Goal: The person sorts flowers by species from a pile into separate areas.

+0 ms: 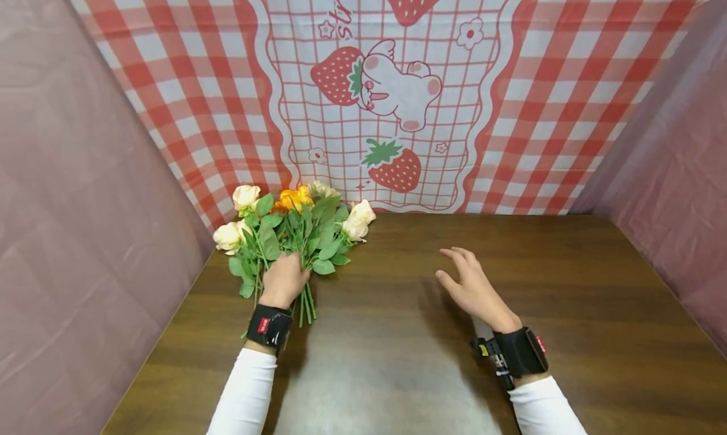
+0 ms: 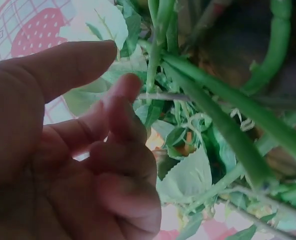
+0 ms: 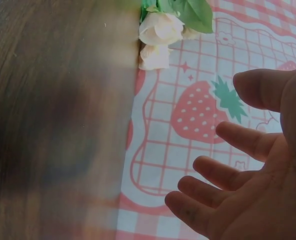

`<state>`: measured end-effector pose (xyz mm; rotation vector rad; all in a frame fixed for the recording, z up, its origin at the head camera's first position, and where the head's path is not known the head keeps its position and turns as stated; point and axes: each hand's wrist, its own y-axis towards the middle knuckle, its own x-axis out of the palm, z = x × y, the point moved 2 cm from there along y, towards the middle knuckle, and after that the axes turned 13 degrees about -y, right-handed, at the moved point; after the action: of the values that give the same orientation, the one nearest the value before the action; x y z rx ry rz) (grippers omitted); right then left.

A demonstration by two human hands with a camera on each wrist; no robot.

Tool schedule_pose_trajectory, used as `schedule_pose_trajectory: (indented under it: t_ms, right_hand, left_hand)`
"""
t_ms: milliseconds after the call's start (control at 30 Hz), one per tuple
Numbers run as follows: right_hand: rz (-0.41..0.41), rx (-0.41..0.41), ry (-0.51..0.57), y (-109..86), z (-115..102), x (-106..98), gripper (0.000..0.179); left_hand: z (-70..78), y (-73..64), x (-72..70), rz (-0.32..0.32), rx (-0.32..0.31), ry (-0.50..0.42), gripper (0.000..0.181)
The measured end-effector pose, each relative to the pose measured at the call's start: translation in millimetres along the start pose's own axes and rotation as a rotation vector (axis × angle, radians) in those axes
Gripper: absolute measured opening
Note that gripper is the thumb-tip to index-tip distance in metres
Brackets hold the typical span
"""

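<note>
Bouquet [image 1: 298, 233] w/ cream roses [image 1: 358, 221] lies far L on table [image 1: 375, 334], stems [image 1: 308, 301] nearside, prob for easy reach; L hand [image 1: 284, 280] curls by them, can't tell if gripping; R hand [image 1: 476, 291] empty, fingers apart

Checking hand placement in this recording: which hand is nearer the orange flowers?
Left. The left hand is by the stems, just on the person's side of the orange flowers; the right hand is well off to their right, above the table.
</note>
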<state>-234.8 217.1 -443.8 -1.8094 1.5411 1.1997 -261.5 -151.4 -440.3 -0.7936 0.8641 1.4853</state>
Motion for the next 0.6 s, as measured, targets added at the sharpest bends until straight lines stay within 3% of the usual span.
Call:
schedule_pose_trajectory:
  t_ms: [200,600]
  right_hand:
    - [0.006,-0.006,-0.006,0.8,0.6,1.2,0.052]
    - [0.0,-0.004,0.001,-1.9,-3.8,2.6,0.051]
  left_hand:
    - [-3.3,2.5,1.3,-0.042,-0.051,0.036,0.029]
    - [-6.6,4.9,12.1,-0.01,-0.043,0.061,0.017]
